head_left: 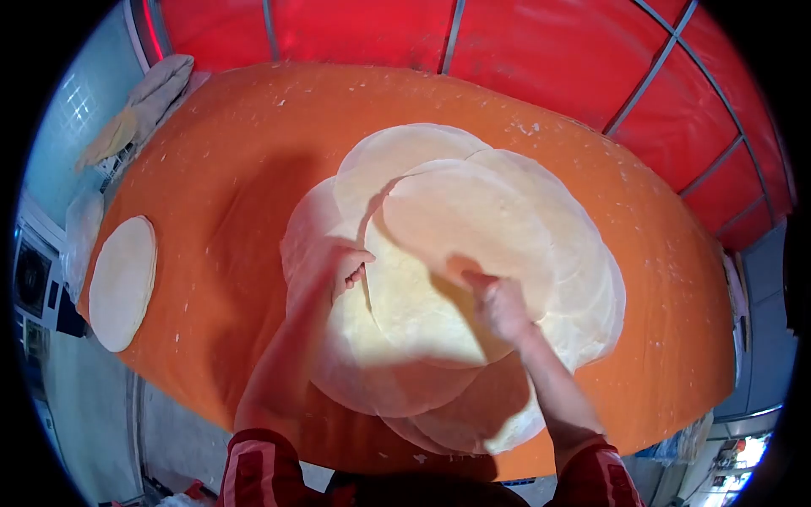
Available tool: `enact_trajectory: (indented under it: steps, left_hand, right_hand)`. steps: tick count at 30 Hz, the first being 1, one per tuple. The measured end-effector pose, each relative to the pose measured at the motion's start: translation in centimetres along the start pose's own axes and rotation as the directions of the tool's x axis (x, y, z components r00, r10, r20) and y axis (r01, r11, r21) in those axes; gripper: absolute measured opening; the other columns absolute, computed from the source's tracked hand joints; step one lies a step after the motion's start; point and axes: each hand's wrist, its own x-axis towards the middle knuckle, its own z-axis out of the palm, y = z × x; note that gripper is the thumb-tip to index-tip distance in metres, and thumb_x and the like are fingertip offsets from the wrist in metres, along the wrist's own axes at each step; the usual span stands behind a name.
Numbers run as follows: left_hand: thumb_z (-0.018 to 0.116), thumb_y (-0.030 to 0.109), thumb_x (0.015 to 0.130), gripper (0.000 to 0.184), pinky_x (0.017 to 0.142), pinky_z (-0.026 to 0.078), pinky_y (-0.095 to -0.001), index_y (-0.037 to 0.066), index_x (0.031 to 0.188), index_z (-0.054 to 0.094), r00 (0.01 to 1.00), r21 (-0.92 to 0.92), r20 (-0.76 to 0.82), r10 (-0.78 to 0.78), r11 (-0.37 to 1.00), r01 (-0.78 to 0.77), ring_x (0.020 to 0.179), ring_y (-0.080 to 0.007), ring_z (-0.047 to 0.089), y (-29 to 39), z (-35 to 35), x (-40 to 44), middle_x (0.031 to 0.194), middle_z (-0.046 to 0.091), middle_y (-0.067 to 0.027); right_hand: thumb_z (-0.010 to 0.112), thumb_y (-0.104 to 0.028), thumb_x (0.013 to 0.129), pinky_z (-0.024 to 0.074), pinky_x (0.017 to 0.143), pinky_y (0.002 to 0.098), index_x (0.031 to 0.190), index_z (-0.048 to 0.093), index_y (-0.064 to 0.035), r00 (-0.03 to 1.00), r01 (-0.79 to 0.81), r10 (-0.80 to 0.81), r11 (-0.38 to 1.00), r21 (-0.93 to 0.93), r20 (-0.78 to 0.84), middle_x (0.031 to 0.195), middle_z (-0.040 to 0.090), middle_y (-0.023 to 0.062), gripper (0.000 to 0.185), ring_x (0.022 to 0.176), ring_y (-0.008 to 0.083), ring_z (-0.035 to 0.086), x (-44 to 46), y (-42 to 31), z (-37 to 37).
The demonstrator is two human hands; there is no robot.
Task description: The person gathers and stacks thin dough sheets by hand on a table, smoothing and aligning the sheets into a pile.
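Red glossy sheeting (541,59) on a metal frame curves right across the back, and in front of it spreads the broad, rounded orange desk (211,228), specked with white bits. And there, centre and a touch to the right, lies the big one: a wide spread of thin, round, pale cream dough sheets (422,296), overlapping like petals, the lowest lobes reaching towards the person. They look smooth and floppy, very thin at the rims, glowing yellowish where bright light lands, pinkish in the shadow. One rounded sheet lies uppermost towards the far side, its rim curving just beyond the hands.

Over at the desk's left edge, a smaller flat stack of round pale sheets (122,283), rims nearly lined up. Just behind it, a crumpled translucent plastic bag (83,237); what it holds, I can't make out. Further back, a bundled grey cloth (160,89) sits by the desk's corner.

Now the hands! The left hand (349,269) is at the spread's left part, fingers curled narrow beside a sheet's rim; whether they pinch it, I can't tell. The right hand (500,306), blurred, is over the middle, fingers folded in; any grip is unclear.
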Motion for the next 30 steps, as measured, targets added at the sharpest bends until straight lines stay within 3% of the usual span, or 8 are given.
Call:
enact_trajectory:
  steps: [10, 14, 16, 18, 23, 26, 27, 30]
  left_hand:
    - [0.045, 0.043, 0.079, 0.056, 0.08, 0.031, -0.0576, 0.008, 0.119, 0.029, 0.848, -0.82, 0.528, 0.042, 0.283, 0.497, 0.1, -0.0339, 0.041, -2.1, 2.5, -4.2, 0.119, 0.033, -0.0199]
    - [0.047, 0.038, 0.079, 0.055, 0.082, 0.038, -0.0428, 0.004, 0.118, 0.027, 0.886, -0.884, 0.455, 0.088, 0.167, 0.437, 0.094, -0.031, 0.041, -3.8, 2.6, -2.8, 0.108, 0.037, -0.0207]
    - [0.049, 0.031, 0.079, 0.052, 0.083, 0.039, -0.0372, 0.002, 0.117, 0.029, 0.913, -0.894, 0.405, 0.045, 0.23, 0.385, 0.096, -0.0293, 0.041, -2.1, 2.3, -4.0, 0.108, 0.038, -0.0206]
    - [0.051, 0.024, 0.077, 0.047, 0.085, 0.038, -0.0372, -0.002, 0.112, 0.033, 0.963, -0.849, 0.266, -0.055, 0.46, 0.261, 0.095, -0.0279, 0.042, -3.6, 2.0, -3.6, 0.107, 0.038, -0.0202]
    - [0.053, 0.015, 0.074, 0.038, 0.087, 0.037, -0.0364, -0.004, 0.104, 0.038, 0.963, -0.885, 0.253, -0.09, 0.381, 0.268, 0.094, -0.0251, 0.044, -3.5, 2.8, -3.1, 0.101, 0.043, -0.0154]
    - [0.055, 0.01, 0.072, 0.029, 0.085, 0.038, -0.0353, -0.001, 0.096, 0.044, 0.978, -0.897, 0.21, -0.022, 0.395, 0.201, 0.09, -0.0224, 0.046, -2.9, 4.5, -1.6, 0.098, 0.047, -0.012]
    - [0.056, 0.008, 0.072, 0.024, 0.084, 0.038, -0.0356, 0.002, 0.093, 0.046, 0.987, -0.895, 0.158, 0.004, 0.423, 0.142, 0.089, -0.0211, 0.048, -2.5, 5.3, -0.9, 0.097, 0.049, -0.0111]
    - [0.061, 0.009, 0.064, 0.026, 0.071, 0.039, -0.0271, 0.006, 0.086, 0.048, 0.987, -0.762, -0.153, -0.042, 0.641, -0.091, 0.072, -0.0157, 0.046, -1.6, 7.6, 0.9, 0.084, 0.048, -0.0037]
  right_hand:
    - [0.049, -0.015, 0.069, 0.042, 0.078, 0.0407, 0.11, 0.044, 0.0034, 0.973, 0.054, -0.086, 0.987, -0.151, -0.215, 0.113, 0.046, 0.0218, 0.045, 0.103, 0.0342, 0.047, -6.4, -7.7, 8.7]
    - [0.046, -0.012, 0.071, 0.0424, 0.078, 0.0397, 0.11, 0.045, 0.002, 0.974, 0.027, -0.061, 0.988, -0.153, -0.22, 0.112, 0.047, 0.0199, 0.042, 0.103, 0.0328, 0.047, -5.8, -7.5, 7.9]
    - [0.052, -0.031, 0.077, 0.0343, 0.085, 0.043, 0.114, 0.041, 0.0028, 0.994, 0.056, -0.063, 0.995, -0.081, -0.091, 0.117, 0.045, 0.0151, 0.051, 0.11, 0.0289, 0.041, -5.7, -5.4, 9.1]
    - [0.051, -0.027, 0.079, 0.0347, 0.083, 0.0424, 0.109, 0.043, 0.0014, 0.976, -0.196, 0.206, 0.719, 0.666, 0.065, 0.11, 0.046, 0.014, 0.042, 0.103, 0.0272, 0.043, -4.1, -3.1, 7.4]
    - [0.049, -0.02, 0.08, 0.0386, 0.063, 0.0375, 0.088, 0.05, 0.001, 0.886, -0.101, 0.419, 0.59, 0.801, -0.197, 0.078, 0.05, 0.0157, 0.022, 0.073, 0.0249, 0.049, 7.2, 8.0, -10.0]
    - [0.047, -0.015, 0.081, 0.0409, 0.051, 0.0346, 0.076, 0.054, 0.0008, 0.843, 0.059, 0.151, 0.928, 0.367, -0.517, 0.059, 0.052, 0.0167, 0.018, 0.056, 0.0235, 0.053, 11.0, 6.6, -19.3]
    - [0.05, -0.013, 0.078, 0.0402, 0.049, 0.0347, 0.073, 0.054, -0.0008, 0.857, -0.128, -0.01, 0.964, -0.232, -0.515, 0.055, 0.049, 0.0186, 0.014, 0.051, 0.027, 0.052, 11.4, 4.4, -21.0]
    - [0.05, -0.005, 0.07, 0.0402, 0.044, 0.0348, 0.075, 0.056, -0.0059, 0.864, -0.02, -0.2, 0.903, -0.429, -0.461, 0.05, 0.048, 0.0163, 0.008, 0.048, 0.031, 0.051, 11.3, 6.6, -18.6]
